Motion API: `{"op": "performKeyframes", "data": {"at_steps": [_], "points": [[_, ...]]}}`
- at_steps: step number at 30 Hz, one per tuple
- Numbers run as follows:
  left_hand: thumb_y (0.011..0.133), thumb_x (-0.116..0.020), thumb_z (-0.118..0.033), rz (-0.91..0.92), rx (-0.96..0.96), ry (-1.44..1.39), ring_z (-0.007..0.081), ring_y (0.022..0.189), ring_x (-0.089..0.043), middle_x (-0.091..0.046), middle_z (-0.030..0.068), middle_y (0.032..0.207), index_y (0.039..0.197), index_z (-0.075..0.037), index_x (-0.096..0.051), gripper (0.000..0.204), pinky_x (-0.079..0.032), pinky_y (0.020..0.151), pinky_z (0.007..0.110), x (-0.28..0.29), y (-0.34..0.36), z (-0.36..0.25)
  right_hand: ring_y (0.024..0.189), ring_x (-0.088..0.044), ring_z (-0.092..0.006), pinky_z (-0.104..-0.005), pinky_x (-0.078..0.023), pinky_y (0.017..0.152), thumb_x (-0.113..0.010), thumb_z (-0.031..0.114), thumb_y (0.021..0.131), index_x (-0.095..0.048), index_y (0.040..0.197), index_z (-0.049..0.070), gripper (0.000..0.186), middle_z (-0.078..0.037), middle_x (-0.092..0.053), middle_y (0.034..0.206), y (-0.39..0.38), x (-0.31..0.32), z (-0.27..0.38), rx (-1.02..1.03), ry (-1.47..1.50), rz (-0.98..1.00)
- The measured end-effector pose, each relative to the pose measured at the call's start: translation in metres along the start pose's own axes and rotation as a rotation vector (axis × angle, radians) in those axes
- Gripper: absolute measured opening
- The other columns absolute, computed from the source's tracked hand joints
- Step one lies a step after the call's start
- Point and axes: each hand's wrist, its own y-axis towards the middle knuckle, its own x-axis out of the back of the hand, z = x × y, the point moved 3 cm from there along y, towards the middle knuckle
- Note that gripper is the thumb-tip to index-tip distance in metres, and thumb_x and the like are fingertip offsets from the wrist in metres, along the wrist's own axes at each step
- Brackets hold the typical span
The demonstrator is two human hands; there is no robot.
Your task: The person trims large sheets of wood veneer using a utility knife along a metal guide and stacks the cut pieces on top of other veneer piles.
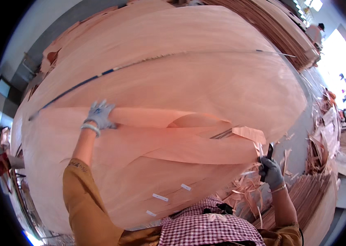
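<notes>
A large pinkish wood veneer sheet [222, 90] spreads in front of me. On it my left hand [101, 114], in a pale grey glove, rests with fingers spread, beside the left end of a long raised strip of veneer [148, 117]. At the sheet's right edge my right hand [272, 173], in a darker grey glove, is closed around a black-handled knife [269, 152]; its blade is hard to make out. Just above that hand a small veneer offcut [248, 134] sticks out past the edge. A torn flap of veneer [205, 151] lies between my hands.
A long thin rod [107, 72], partly dark blue, lies across the sheet beyond my hands. White tape pieces [160, 197] are near me. Veneer stacks stand at the far right [275, 28] and near right [304, 197]. Scraps [322, 135] litter the right side. Another person [314, 33] is far off.
</notes>
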Motion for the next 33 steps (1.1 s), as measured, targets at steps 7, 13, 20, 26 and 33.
{"op": "performKeyframes", "data": {"at_steps": [7, 13, 20, 26, 33], "points": [[0.069, -0.065, -0.008, -0.42, -0.073, -0.111, 0.032, 0.087, -0.058, -0.065, 0.0098, 0.085, 0.084, -0.012, -0.066, 0.015, -0.045, 0.083, 0.041, 0.029, -0.031, 0.009, 0.052, -0.047, -0.0084, -0.0205, -0.035, 0.043, -0.062, 0.019, 0.088, -0.062, 0.094, -0.001, 0.021, -0.001, -0.052, 0.066, 0.018, -0.015, 0.077, 0.174, -0.149, 0.06], [0.064, -0.062, 0.003, -0.616, -0.061, 0.025, 0.0315, 0.09, -0.058, -0.063, 0.0086, 0.088, 0.093, -0.012, -0.063, 0.032, -0.043, 0.094, 0.042, 0.107, -0.119, -0.012, 0.055, -0.051, -0.0065, -0.0195, -0.036, 0.043, -0.063, 0.017, 0.09, -0.061, 0.099, 0.005, 0.016, 0.0, -0.057, 0.073, 0.056, 0.003, 0.118, 0.203, -0.096, 0.099], [0.07, -0.057, 0.0, -0.428, 0.06, 0.275, 0.0295, 0.096, -0.057, -0.061, 0.01, 0.094, 0.098, -0.006, -0.061, 0.03, -0.038, 0.102, 0.048, 0.118, -0.23, -0.108, 0.059, -0.052, -0.0065, -0.0201, -0.036, 0.044, -0.062, 0.015, 0.091, -0.06, 0.104, 0.008, 0.015, -0.001, -0.064, 0.09, 0.128, 0.017, 0.117, 0.154, -0.014, 0.313], [0.071, -0.056, -0.004, -0.145, 0.223, 0.216, 0.0291, 0.099, -0.054, -0.057, 0.0132, 0.107, 0.112, -0.003, -0.058, 0.042, -0.041, 0.092, 0.043, 0.046, -0.274, -0.2, 0.06, -0.053, -0.0081, -0.0203, -0.036, 0.044, -0.062, 0.016, 0.091, -0.059, 0.108, 0.008, 0.019, -0.002, -0.064, 0.092, 0.172, 0.032, 0.135, 0.178, -0.066, 0.364], [0.073, -0.055, -0.008, -0.133, 0.439, 0.142, 0.0302, 0.104, -0.053, -0.056, 0.0133, 0.115, 0.12, -0.003, -0.054, 0.047, -0.042, 0.087, 0.042, 0.004, -0.303, -0.239, 0.058, -0.052, -0.0049, -0.017, -0.031, 0.043, -0.062, 0.021, 0.09, -0.062, 0.105, 0.009, 0.019, -0.001, -0.061, 0.081, 0.172, 0.123, 0.172, 0.271, -0.309, 0.193]]}}
